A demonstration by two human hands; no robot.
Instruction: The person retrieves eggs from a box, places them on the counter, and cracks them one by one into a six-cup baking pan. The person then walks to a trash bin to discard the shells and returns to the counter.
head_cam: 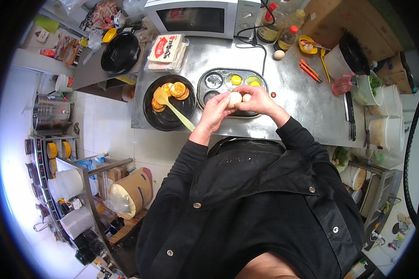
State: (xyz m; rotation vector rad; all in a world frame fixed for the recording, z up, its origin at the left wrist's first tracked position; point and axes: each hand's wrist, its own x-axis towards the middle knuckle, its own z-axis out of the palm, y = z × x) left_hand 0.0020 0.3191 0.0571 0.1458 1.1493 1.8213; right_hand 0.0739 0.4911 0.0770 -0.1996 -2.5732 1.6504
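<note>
Over a black multi-well egg pan [203,77], my two hands are close together. My left hand [214,111] holds a pale egg [235,100]. Next to it, a second egg [246,98] is in the fingers of my right hand [260,100]; the two eggs look close to touching. Behind my hands, one well holds a raw egg with a whole yolk [236,80]. Another yolk [255,83] shows in the well to its right, partly covered by my right hand. The front wells are mostly hidden.
Left of the egg pan, a round black pan [153,118] holds browned egg rounds [177,89] and a pale green spatula [176,113]. A microwave [195,19] stands behind. To the right lie a loose egg [279,54], a red-handled tool [310,71] and a knife [350,115].
</note>
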